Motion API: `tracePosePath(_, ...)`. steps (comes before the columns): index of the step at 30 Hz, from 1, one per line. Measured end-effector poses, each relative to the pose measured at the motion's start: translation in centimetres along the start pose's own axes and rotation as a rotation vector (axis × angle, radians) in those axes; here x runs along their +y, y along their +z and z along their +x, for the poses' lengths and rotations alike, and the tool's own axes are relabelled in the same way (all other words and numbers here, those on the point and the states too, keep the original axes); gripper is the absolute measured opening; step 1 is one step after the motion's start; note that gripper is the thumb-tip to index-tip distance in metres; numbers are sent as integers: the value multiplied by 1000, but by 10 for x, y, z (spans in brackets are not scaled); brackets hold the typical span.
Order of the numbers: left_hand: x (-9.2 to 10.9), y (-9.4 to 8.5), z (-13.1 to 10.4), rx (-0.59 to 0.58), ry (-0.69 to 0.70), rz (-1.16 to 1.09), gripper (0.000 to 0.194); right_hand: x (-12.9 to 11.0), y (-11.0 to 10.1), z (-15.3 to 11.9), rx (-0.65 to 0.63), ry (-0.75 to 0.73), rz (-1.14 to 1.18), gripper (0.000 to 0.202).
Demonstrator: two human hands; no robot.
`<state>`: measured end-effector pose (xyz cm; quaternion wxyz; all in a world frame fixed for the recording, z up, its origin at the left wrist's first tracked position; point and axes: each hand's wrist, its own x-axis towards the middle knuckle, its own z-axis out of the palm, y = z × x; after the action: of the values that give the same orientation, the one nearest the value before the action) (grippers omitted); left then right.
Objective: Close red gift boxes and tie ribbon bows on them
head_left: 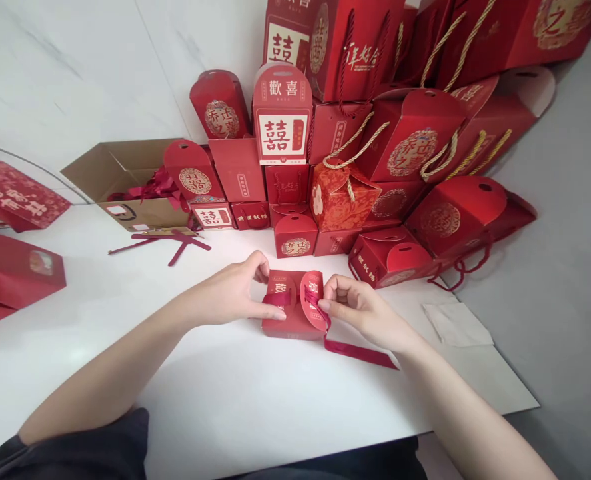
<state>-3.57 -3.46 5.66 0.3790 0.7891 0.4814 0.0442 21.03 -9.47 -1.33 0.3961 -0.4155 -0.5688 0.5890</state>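
A small red gift box [295, 327] sits on the white table in front of me, its two rounded flaps on top. A dark red ribbon [360, 352] runs across the flaps, and its long loose end trails over the table to the right. At the box's left side, my left hand [235, 290] has its thumb and fingers apart, the thumb lying by the left flap. My right hand [360, 307] pinches the ribbon at the right flap, with its fingers curled.
Stacked red gift boxes [242, 167] stand behind the box, reaching to the right. An open cardboard box [150, 215] holds red ribbons at the back left. Ribbon pieces [175, 240] lie before it. A white cloth [458, 325] lies at the right, a large red box [20, 273] at far left.
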Motion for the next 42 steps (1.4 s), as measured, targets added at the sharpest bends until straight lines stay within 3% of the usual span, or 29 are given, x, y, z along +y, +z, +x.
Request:
tracePosePath(5,-1,1,1,-147,-110,-130,57,-2,-4,-1,-29,19,101,25)
tracePosePath(11,-6,-13,7,-238,62,-102,43,-6,-8,0,-90,123,268,26)
tracePosePath(14,-11,-21,11,-326,113,-151,37,-8,-11,-1,-134,170,222,31)
tracePosePath(18,-21,-29,18,-358,131,-232,37,-9,-17,-2,-160,144,78,41)
tracePosePath(25,-39,-47,22,-431,147,-190,32,-6,-22,0,-143,121,-2,36)
tracePosePath(32,-56,-43,34,-635,133,-94,29,-4,-20,2,-203,155,-38,37)
tracePosePath(35,-55,-48,33,-636,228,-131,26,-6,-21,3,-171,132,6,36)
tracePosePath(42,-37,-64,22,-487,484,-365,26,-32,-27,11,-21,20,-39,33)
